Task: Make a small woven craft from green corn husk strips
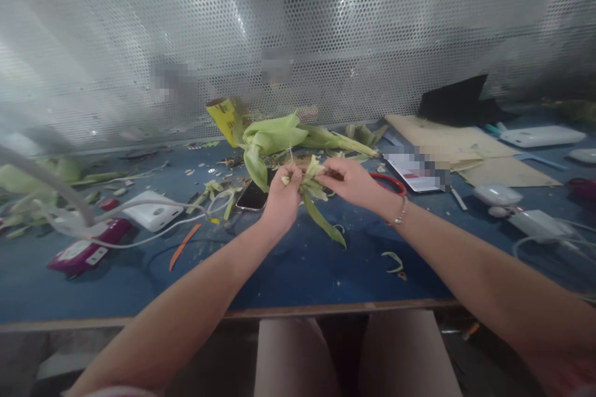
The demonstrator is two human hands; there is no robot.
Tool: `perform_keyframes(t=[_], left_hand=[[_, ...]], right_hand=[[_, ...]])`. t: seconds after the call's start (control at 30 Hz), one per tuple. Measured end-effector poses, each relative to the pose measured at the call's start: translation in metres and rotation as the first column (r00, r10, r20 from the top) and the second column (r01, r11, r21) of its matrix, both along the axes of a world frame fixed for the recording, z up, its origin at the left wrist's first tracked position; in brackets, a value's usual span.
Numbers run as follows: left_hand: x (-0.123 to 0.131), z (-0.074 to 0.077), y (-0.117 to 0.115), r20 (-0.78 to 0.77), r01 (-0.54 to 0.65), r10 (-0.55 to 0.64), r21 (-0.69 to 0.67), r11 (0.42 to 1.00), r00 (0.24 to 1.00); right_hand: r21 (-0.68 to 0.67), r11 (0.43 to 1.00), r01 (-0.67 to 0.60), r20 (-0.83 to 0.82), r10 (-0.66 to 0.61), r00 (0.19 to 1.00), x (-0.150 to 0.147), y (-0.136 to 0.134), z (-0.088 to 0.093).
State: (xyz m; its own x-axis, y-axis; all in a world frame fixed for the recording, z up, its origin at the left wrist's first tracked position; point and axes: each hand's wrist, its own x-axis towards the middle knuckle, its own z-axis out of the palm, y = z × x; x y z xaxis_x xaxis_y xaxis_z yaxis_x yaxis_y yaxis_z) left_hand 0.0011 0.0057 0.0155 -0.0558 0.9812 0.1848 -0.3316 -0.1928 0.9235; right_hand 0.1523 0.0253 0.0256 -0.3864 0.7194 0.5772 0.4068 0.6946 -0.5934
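Note:
My left hand [285,198] pinches a small bunch of corn husk [313,169] from the left, above the middle of the table. The bunch is pale yellow-green and ruffled at the top, and a long green strip hangs below it. From the other side, the fingers of my right hand [345,181] are pressed together on the same bunch. What lies right between the fingertips is partly hidden. Just behind my hands lies a larger green corn husk [274,135] with broad leaves. A dark phone [251,197] lies beside my left hand, partly covered.
A yellow roll [224,119] stands before the perforated metal screen [298,31]. Red-handled scissors [390,182] and a bright-screened phone [414,170] lie right of my hands. White power banks, a purple power strip [88,249], cables, cardboard [447,139] and plant scraps cover the blue table [298,279].

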Motion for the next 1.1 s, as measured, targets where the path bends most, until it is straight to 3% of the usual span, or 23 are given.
perform_keyframes(t=[0.2,0.5,0.77,1.1], left_hand=[[0.0,-0.001,0.001,0.017,0.001,-0.001,-0.02,1.0,1.0],[-0.01,0.002,0.003,-0.216,-0.012,0.03,0.085,0.996,0.976],[-0.004,-0.001,0.004,-0.027,0.017,-0.014,0.116,0.993,1.0],[-0.003,0.0,0.006,-0.014,-0.156,0.157,0.057,0.986,0.987]], right_hand=[[0.004,1.0,0.006,0.028,-0.006,1.0,0.0,-0.002,0.003],[0.055,0.998,0.028,0.036,-0.03,0.999,-0.001,-0.003,0.001],[0.024,0.999,0.026,0.019,-0.027,0.999,-0.002,-0.002,-0.001],[0.047,0.999,0.005,0.046,-0.008,0.999,-0.004,-0.002,0.0]])
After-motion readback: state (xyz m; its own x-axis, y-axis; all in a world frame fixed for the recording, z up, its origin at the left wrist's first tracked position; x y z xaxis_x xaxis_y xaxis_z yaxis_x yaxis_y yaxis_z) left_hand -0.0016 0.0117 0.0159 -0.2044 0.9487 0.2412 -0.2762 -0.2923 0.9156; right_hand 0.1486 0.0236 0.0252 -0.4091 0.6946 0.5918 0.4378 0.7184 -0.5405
